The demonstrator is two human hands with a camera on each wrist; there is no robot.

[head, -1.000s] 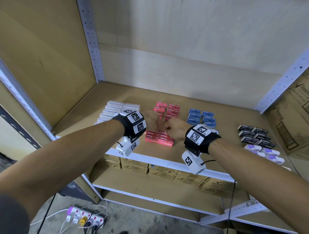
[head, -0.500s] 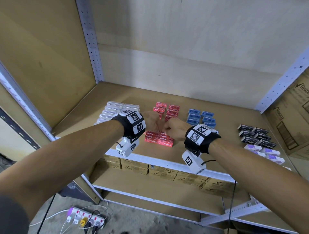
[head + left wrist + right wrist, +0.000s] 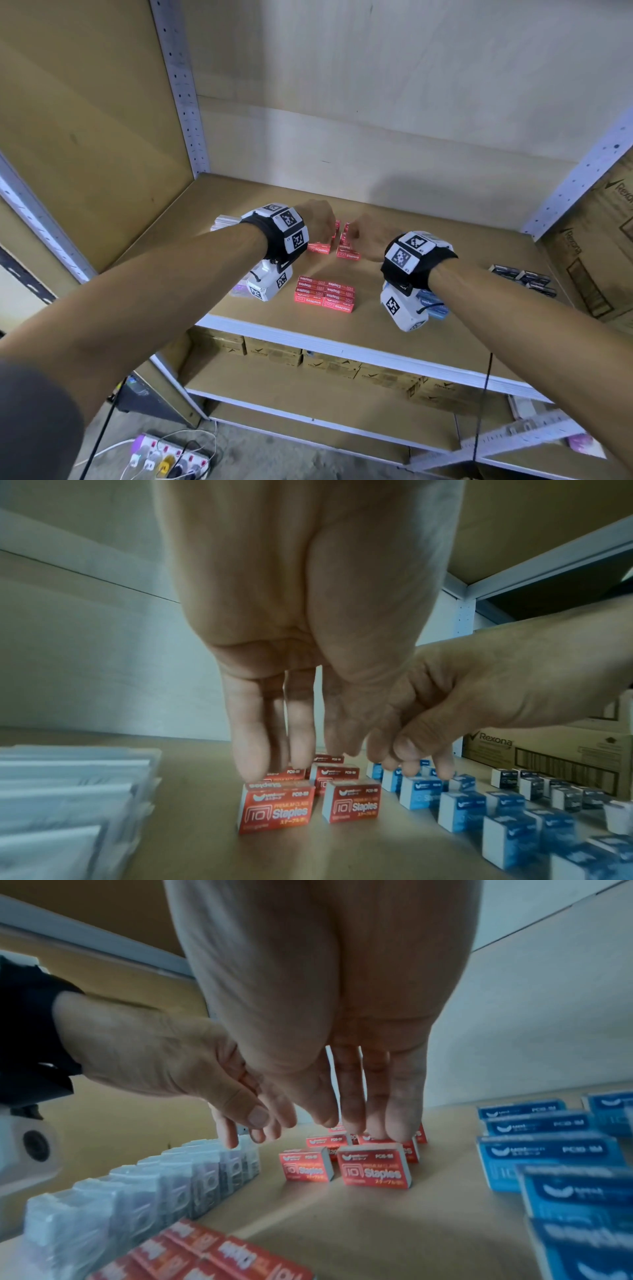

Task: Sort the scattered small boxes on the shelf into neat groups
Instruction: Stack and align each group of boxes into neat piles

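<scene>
Two short rows of red staple boxes (image 3: 346, 254) stand side by side mid-shelf. My left hand (image 3: 318, 222) reaches down over the left row (image 3: 276, 808), its straight fingertips (image 3: 253, 767) touching the box tops. My right hand (image 3: 358, 236) does the same on the right row (image 3: 375, 1168), with straight fingers (image 3: 400, 1123) resting on the boxes behind the front one. Neither hand holds a box. A flat block of red boxes (image 3: 323, 296) lies nearer the shelf's front edge, apart from both hands.
Clear plastic boxes (image 3: 192, 1172) line up to the left and blue boxes (image 3: 459, 813) to the right of the red rows. Black boxes (image 3: 524, 277) sit at the far right. The shelf (image 3: 342, 346) has a white front edge; cartons stand on the shelf below.
Both hands have left the flat block of red boxes near the front and moved back onto the two standing red rows. The block now lies uncovered.
</scene>
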